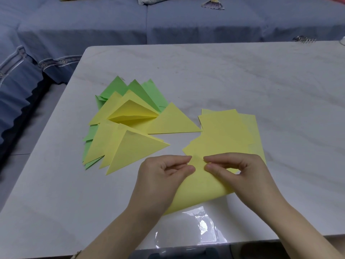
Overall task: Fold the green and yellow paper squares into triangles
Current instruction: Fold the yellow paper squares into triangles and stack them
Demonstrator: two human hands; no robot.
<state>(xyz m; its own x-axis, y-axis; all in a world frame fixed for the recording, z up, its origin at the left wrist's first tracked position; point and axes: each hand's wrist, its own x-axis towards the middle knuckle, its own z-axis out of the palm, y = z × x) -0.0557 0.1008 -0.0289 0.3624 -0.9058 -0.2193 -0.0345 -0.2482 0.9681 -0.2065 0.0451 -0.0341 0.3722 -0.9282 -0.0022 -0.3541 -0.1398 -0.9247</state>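
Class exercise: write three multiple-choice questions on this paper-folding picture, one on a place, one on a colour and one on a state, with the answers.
1. Where do the folded triangles lie from the flat yellow squares?
A. to their left
B. to their right
C. on top of them

2. What colour is the sheet pinched by the left hand and right hand?
A. green
B. yellow
C. blue

3. How is that sheet's fold?
A. pressed flat
B. a rounded bend, not yet creased
C. torn through

Answers:
1 A: the pile sits left of the squares.
2 B: the paper between the fingers is yellow.
3 B: its near edge curves in a soft roll above the table.
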